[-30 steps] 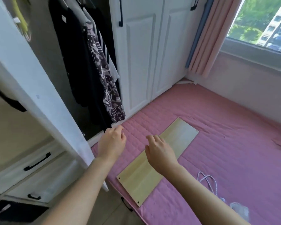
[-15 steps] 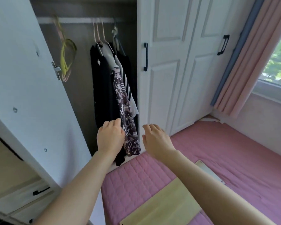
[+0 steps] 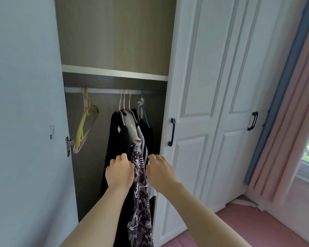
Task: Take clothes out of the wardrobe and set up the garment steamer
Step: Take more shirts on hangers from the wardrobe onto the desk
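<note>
The wardrobe stands open, with several garments hanging from a white rail. A black garment hangs at the left, a grey one in the middle, and a purple patterned one falls down the front. My left hand is raised in front of the black garment, fingers loosely curled. My right hand is at the right edge of the clothes, fingers bent towards them. Whether either hand grips fabric is unclear. No steamer is in view.
Bare yellow-green and pink hangers dangle at the rail's left end. The open wardrobe door fills the left. Closed white doors with black handles stand at the right, then a pink curtain and a pink mattress.
My view has swung up from the bed to the wardrobe's hanging rail. Both hands have risen and reached in to the hanging clothes.
</note>
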Tool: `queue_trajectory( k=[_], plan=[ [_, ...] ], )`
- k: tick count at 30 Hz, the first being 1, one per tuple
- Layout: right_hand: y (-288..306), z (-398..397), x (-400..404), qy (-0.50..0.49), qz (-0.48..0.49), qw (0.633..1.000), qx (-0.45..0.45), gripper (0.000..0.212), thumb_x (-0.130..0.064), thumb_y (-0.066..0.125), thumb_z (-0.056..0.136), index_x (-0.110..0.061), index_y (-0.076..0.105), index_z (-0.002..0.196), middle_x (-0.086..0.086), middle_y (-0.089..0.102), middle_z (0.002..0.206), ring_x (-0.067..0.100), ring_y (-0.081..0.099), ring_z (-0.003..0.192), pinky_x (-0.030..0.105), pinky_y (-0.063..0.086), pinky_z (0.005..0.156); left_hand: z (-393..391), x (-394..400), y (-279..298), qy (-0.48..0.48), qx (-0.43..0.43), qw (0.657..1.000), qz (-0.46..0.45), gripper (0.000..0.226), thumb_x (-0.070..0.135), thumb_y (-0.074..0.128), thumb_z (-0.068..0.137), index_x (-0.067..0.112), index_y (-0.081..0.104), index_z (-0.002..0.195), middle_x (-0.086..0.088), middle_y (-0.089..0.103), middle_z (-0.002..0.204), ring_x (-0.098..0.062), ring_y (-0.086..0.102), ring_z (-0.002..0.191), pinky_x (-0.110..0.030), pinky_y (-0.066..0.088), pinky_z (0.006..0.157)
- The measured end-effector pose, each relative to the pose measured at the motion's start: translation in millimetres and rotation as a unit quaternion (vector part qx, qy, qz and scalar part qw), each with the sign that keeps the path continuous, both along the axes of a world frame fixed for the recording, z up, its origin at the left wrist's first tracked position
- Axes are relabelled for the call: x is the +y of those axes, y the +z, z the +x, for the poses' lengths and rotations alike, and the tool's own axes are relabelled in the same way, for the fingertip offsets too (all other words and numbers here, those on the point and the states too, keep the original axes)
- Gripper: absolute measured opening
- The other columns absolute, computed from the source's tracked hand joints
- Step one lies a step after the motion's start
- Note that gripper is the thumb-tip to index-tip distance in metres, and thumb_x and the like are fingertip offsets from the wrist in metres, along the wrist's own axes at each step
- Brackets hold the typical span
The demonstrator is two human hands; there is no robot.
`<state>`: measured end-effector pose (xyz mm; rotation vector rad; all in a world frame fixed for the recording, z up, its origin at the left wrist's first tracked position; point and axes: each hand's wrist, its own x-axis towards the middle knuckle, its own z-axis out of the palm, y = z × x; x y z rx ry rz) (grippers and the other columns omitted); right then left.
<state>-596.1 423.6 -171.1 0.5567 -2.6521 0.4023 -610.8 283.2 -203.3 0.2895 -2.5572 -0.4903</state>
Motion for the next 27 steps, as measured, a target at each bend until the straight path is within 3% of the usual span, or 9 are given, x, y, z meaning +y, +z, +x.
queue_trajectory(
  k=[6,11,17,20,23,27],
  plan=[
    [28,-59,-7,0.020,-0.039,0.999,-0.006,0.019,-0.018,0.041,0.097,-0.006,0.051,0.107,0.010,0.058,0.102,0.027,0.055,0.096,0.029,0.038,0.067,-62,-5,27,0.021,-0.003,1.000,0.018,0.030,0.027,0.042,0.097,0.011,0.050,0.122,-0.007,0.057,0.124,-0.030,0.049,0.116,-0.041,0.042,0.088],
    [39,-101,-16,0.049,-0.038,0.998,-0.007,0.022,-0.018,0.041,0.099,-0.004,0.052,0.110,0.012,0.060,0.101,0.026,0.057,0.092,0.027,0.036,0.066,-102,-14,39,0.022,0.016,0.999,0.037,0.031,0.028,0.044,0.098,0.009,0.051,0.120,-0.009,0.057,0.121,-0.031,0.052,0.111,-0.043,0.045,0.083],
    [49,-142,-47,0.057,-0.127,0.988,-0.058,0.015,-0.017,0.043,0.098,-0.005,0.051,0.102,0.010,0.060,0.083,0.015,0.051,0.057,0.021,0.036,0.046,-131,-32,46,0.032,0.025,0.996,0.077,0.029,0.029,0.047,0.096,0.008,0.052,0.115,-0.010,0.057,0.116,-0.032,0.056,0.104,-0.041,0.047,0.075],
    [53,-157,-65,0.056,-0.156,0.982,-0.094,0.022,-0.021,0.046,0.098,-0.003,0.052,0.109,0.012,0.062,0.090,0.019,0.058,0.064,0.026,0.047,0.051,-138,-41,45,0.036,0.028,0.991,0.123,0.027,0.024,0.050,0.092,0.007,0.052,0.113,-0.012,0.056,0.115,-0.034,0.057,0.101,-0.042,0.048,0.075],
    [56,-174,-81,0.043,-0.164,0.974,-0.148,0.033,-0.025,0.048,0.098,0.003,0.048,0.117,0.018,0.059,0.107,0.022,0.056,0.073,0.024,0.039,0.048,-148,-53,49,0.042,0.030,0.984,0.171,0.025,0.019,0.053,0.089,0.005,0.054,0.109,-0.015,0.057,0.112,-0.036,0.057,0.101,-0.041,0.050,0.078],
    [59,-191,-100,0.035,-0.184,0.966,-0.181,0.045,-0.025,0.053,0.097,0.005,0.042,0.128,0.022,0.055,0.125,0.035,0.058,0.109,0.030,0.043,0.073,-161,-66,57,0.016,0.043,0.976,0.213,0.026,0.014,0.055,0.089,0.003,0.054,0.113,-0.017,0.058,0.116,-0.035,0.055,0.106,-0.041,0.049,0.082]
  ],
)
